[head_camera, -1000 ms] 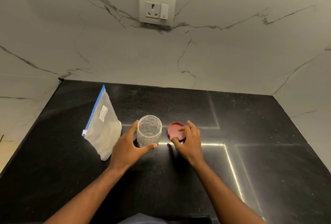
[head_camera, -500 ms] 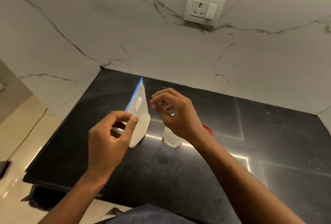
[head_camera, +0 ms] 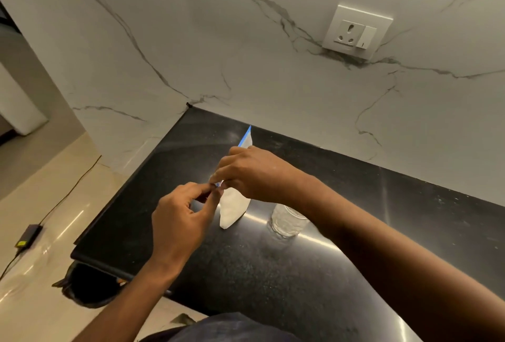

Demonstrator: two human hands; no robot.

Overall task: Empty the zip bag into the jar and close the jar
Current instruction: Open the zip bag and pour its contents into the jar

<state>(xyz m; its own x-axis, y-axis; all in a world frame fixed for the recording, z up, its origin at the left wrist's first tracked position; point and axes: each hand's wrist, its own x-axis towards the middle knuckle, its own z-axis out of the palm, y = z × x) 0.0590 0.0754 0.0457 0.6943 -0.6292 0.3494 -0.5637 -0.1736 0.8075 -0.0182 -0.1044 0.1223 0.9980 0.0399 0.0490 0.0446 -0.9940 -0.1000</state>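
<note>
Blue-zippered clear plastic zip bag of white powder, upright near the black counter's left edge, pinched at its seal by left hand and right hand; ribbed glass jar beside it (open, unfilled): pouring and closing remain.

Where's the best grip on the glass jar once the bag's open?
Wrap the jar around its side wall, probably from the left: it stands upright and open-topped, and the right forearm crosses over its right side. Both the left hand and right hand currently pinch the zip bag.
</note>
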